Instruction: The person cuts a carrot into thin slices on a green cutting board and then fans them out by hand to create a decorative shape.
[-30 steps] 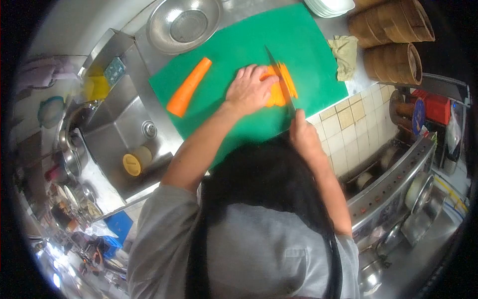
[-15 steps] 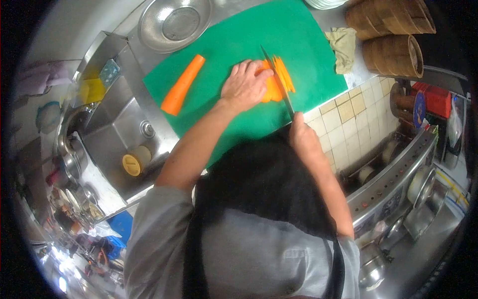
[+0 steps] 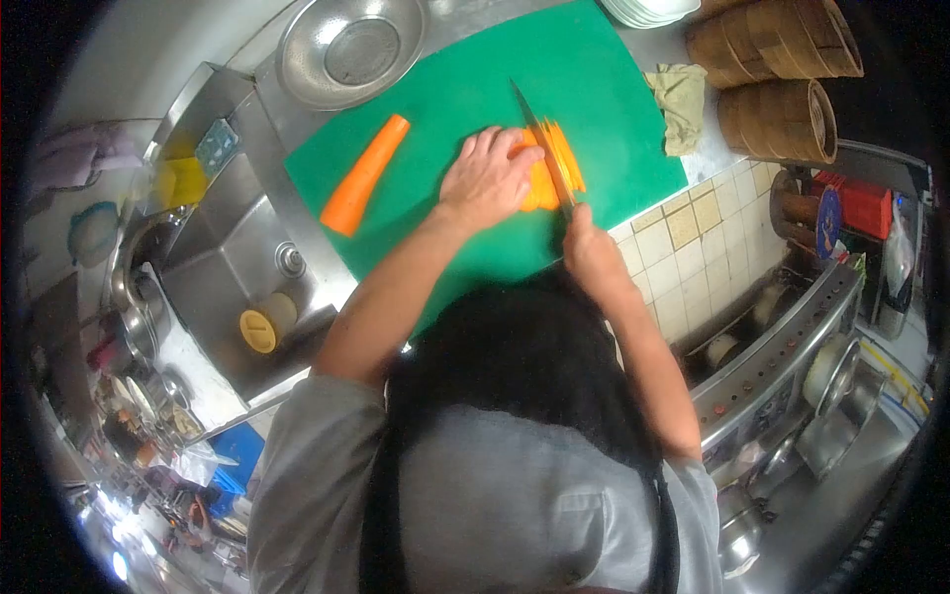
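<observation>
My left hand (image 3: 487, 178) presses down on a stack of carrot slices (image 3: 539, 193) with its fingers curled, holding them against the green cutting board (image 3: 485, 74). A kitchen knife (image 3: 541, 142) is gripped by its handle in my right hand (image 3: 594, 255). Its blade lies along the right side of the slices, close to my left fingertips. Thin carrot strips (image 3: 567, 158) rest just right of the blade. Further left on the board lies a large peeled carrot (image 3: 364, 178), its cut narrow end pointing away from me.
Beyond the board stands a metal bowl (image 3: 401, 74). On the left is a steel sink (image 3: 223, 228) with a yellow-lidded container (image 3: 260, 330). A greenish cloth (image 3: 681, 109), stacked white plates (image 3: 653, 10) and wooden steamer-like tubs (image 3: 777, 119) stand to the right, above a tiled edge (image 3: 683, 233).
My right hand has pushed the knife forward and slightly left along the slices. My left hand stays nearly in place on the carrot.
</observation>
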Demonstrator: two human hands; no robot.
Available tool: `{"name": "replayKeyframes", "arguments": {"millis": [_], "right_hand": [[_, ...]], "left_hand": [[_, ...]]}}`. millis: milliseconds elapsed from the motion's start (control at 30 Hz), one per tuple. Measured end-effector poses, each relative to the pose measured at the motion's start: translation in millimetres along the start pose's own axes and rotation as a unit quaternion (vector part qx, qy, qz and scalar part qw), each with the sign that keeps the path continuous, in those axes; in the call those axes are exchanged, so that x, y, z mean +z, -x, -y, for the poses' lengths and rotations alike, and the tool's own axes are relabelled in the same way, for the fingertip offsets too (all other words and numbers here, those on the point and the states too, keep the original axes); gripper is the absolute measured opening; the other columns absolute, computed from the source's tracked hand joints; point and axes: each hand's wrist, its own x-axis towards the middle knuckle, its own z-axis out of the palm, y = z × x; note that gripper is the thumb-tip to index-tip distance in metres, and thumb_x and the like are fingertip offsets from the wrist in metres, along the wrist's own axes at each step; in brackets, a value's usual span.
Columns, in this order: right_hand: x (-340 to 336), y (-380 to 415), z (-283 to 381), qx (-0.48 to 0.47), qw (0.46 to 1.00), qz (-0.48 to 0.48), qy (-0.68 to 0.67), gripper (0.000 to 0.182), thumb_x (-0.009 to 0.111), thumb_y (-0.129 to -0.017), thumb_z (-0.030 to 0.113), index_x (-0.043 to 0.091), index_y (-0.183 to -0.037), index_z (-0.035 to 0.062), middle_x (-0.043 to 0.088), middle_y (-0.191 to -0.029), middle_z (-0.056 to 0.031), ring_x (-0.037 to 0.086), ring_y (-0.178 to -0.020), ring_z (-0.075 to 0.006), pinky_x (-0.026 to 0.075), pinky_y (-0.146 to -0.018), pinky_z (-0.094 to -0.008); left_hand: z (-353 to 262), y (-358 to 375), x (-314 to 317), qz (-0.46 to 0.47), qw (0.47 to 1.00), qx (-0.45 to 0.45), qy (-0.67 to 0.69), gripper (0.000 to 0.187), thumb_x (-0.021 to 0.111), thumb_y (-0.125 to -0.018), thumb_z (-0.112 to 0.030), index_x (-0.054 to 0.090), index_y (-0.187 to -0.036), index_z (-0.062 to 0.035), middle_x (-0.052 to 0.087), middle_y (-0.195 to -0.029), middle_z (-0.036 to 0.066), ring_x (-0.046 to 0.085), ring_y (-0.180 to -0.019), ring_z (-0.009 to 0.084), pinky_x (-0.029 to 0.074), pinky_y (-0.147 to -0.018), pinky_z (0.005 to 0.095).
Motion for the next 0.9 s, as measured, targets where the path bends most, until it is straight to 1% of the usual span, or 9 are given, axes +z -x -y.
{"name": "replayKeyframes", "arguments": {"millis": [100,300,400,500,600,700,800,900], "right_hand": [[-15.3,15.8,10.8,0.007,1.0,0.003,0.016,0.017,0.05,-0.101,0.009,0.042,-0.113,0.0012,0.069,-0.082,-0.035,0.07,-0.079,-0.0552,0.055,-0.07,-0.0648],[-17.7,38.8,14.0,0.03,0.999,0.02,0.028,0.019,0.051,-0.099,0.007,0.041,-0.114,0.0008,0.069,-0.08,-0.0339,0.07,-0.078,-0.0544,0.055,-0.068,-0.0639],[-15.5,42.2,10.4,0.038,0.998,0.036,0.038,0.021,0.051,-0.099,0.006,0.04,-0.116,0.0001,0.069,-0.078,-0.0336,0.07,-0.077,-0.0547,0.055,-0.069,-0.0641],[-9.3,37.8,6.1,0.026,0.998,0.038,0.031,0.023,0.051,-0.098,0.006,0.039,-0.117,-0.0004,0.069,-0.079,-0.0343,0.07,-0.077,-0.0552,0.055,-0.07,-0.0643],[16.6,11.1,-5.7,-0.005,0.999,0.008,0.04,0.024,0.052,-0.098,0.006,0.039,-0.117,-0.001,0.069,-0.08,-0.0348,0.069,-0.078,-0.0559,0.055,-0.069,-0.0646],[13.1,0.2,-4.5,-0.022,1.0,-0.01,-0.007,0.016,0.05,-0.101,0.005,0.041,-0.11,-0.0046,0.065,-0.076,-0.0358,0.066,-0.073,-0.0571,0.052,-0.064,-0.0635],[11.5,-0.6,-9.5,-0.049,0.998,-0.023,-0.032,0.017,0.052,-0.101,0.007,0.042,-0.111,-0.003,0.065,-0.077,-0.0362,0.066,-0.074,-0.0572,0.052,-0.064,-0.0641],[2.3,9.4,0.9,-0.011,1.0,-0.018,-0.012,0.018,0.052,-0.102,0.008,0.041,-0.113,-0.0005,0.065,-0.076,-0.0364,0.066,-0.074,-0.0578,0.051,-0.065,-0.0653]], "left_hand": [[-1.7,0.0,-2.0,0.0,1.0,-0.001,0.002,0.04,0.066,-0.091,-0.02,0.064,-0.131,-0.0165,0.056,-0.135,0.014,0.051,-0.13,0.0354,0.042,-0.111,0.0513],[-2.6,-0.5,-0.1,-0.009,1.0,-0.005,0.01,0.041,0.066,-0.09,-0.018,0.063,-0.13,-0.0166,0.056,-0.135,0.012,0.051,-0.13,0.0353,0.043,-0.11,0.0512],[-2.2,-1.3,0.9,0.0,1.0,-0.01,0.01,0.041,0.066,-0.09,-0.019,0.063,-0.131,-0.0172,0.056,-0.135,0.012,0.051,-0.13,0.0353,0.043,-0.11,0.0511],[-0.7,-0.6,1.5,-0.002,1.0,-0.004,0.01,0.039,0.066,-0.09,-0.019,0.064,-0.129,-0.0174,0.056,-0.134,0.012,0.051,-0.13,0.0353,0.043,-0.11,0.0511],[0.7,-0.7,4.3,-0.01,1.0,-0.002,0.008,0.038,0.065,-0.091,-0.02,0.064,-0.129,-0.0175,0.055,-0.135,0.013,0.051,-0.13,0.0355,0.043,-0.11,0.0513],[0.0,-0.8,1.6,-0.008,1.0,-0.003,0.009,0.039,0.065,-0.091,-0.021,0.064,-0.13,-0.0172,0.055,-0.135,0.013,0.051,-0.13,0.0358,0.042,-0.111,0.0518],[0.1,-0.8,0.1,0.003,1.0,-0.01,0.02,0.04,0.064,-0.091,-0.021,0.064,-0.131,-0.0166,0.056,-0.134,0.013,0.051,-0.13,0.0361,0.042,-0.112,0.0517],[0.4,1.1,-0.7,-0.007,1.0,-0.003,0.017,0.04,0.064,-0.091,-0.021,0.064,-0.131,-0.0159,0.056,-0.134,0.013,0.052,-0.13,0.0357,0.042,-0.111,0.0513]]}}
